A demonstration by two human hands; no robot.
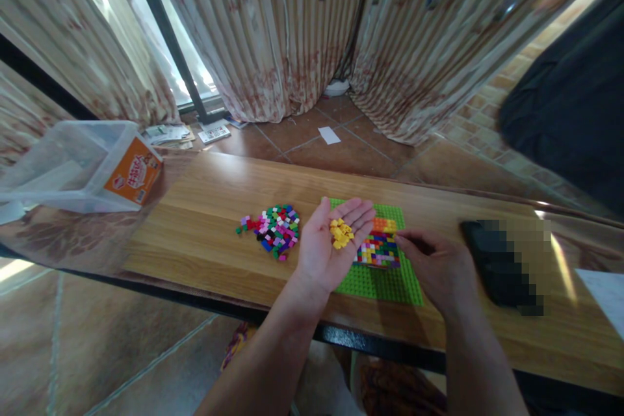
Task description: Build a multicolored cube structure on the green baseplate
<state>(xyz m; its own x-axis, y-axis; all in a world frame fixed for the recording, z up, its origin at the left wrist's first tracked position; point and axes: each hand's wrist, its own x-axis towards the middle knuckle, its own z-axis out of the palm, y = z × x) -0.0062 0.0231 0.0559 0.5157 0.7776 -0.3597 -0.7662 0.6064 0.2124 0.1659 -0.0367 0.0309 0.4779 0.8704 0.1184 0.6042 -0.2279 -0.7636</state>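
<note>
Yellow bricks (341, 234) held on left hand (316, 248)
Its fingers (359, 212) are outstretched; at the stacked bricks (379, 251), the grip of the right hand (446, 270) cannot be told.

L hand (318, 244) palm up w/ yellow bricks (341, 234), R hand (444, 268) at R edge of multicolor build (377, 250) on green baseplate (409, 290), mixed brick pile (279, 229) to L on desk (195, 221), clear bin (110, 151) w/ orange label (134, 172) far L, curtains (292, 45) in bkgd
</note>
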